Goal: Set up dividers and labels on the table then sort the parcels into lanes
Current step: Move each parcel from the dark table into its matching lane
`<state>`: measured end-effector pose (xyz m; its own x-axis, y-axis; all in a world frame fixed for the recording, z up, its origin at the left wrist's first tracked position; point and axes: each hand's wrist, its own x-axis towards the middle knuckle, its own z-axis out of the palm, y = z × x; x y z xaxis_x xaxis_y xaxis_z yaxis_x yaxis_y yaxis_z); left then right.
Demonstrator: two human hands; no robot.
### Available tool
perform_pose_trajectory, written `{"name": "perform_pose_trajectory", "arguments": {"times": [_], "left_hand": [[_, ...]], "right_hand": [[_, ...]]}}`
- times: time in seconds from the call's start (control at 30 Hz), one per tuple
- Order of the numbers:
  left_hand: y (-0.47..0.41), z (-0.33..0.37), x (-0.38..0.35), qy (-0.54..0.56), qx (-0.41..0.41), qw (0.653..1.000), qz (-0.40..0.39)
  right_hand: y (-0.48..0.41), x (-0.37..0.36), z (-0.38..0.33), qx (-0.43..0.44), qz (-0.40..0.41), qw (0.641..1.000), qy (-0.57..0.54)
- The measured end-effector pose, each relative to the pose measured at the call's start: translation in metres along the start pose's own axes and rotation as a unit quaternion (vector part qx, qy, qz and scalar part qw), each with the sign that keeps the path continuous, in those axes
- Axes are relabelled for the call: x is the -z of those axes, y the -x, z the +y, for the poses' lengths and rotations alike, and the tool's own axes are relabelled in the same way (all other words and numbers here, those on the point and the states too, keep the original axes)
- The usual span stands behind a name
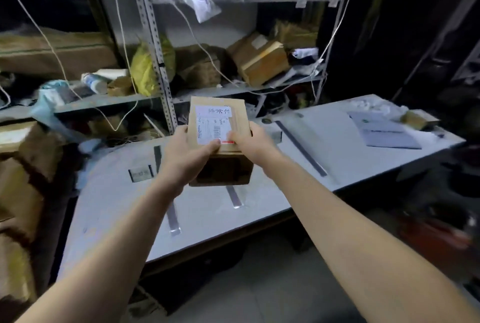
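I hold a brown cardboard parcel (220,146) above the middle of the white table (259,208). A white shipping label with a barcode covers its top face. My left hand (185,159) grips its left side, thumb on the label. My right hand (253,142) grips its right side. Dark divider strips lie across the table: one on the left (157,155), one below the parcel (233,196), a long one on the right (301,147). A small label card (141,174) sits in the left lane.
Metal shelving (153,45) behind the table holds boxes, a yellow bag and loose cables. A grey mailer (384,132) and a small box (415,119) lie at the table's far right end. Cardboard boxes (20,193) stack up on the left.
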<state>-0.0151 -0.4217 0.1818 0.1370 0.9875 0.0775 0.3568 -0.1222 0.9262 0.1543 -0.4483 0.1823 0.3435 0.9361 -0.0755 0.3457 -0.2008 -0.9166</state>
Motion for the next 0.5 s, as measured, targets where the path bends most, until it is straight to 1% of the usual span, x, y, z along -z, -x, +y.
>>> {"name": "perform_pose_trajectory", "arguments": {"times": [0.13, 0.27, 0.4, 0.5], "left_hand": [[-0.026, 0.017, -0.091, 0.011, -0.002, 0.998, -0.063], [-0.058, 0.025, -0.175, 0.033, 0.002, 0.992, -0.119], [-0.089, 0.029, -0.248, 0.034, 0.021, 0.988, -0.15], [-0.108, 0.029, -0.293, 0.016, 0.042, 0.987, -0.157]], "right_hand": [[-0.033, 0.076, 0.044, -0.024, 0.051, 0.998, 0.01], [-0.069, 0.141, 0.08, -0.047, 0.071, 0.996, 0.02], [-0.116, 0.193, 0.112, -0.072, 0.083, 0.993, 0.047], [-0.15, 0.223, 0.137, -0.088, 0.068, 0.992, 0.056]]}}
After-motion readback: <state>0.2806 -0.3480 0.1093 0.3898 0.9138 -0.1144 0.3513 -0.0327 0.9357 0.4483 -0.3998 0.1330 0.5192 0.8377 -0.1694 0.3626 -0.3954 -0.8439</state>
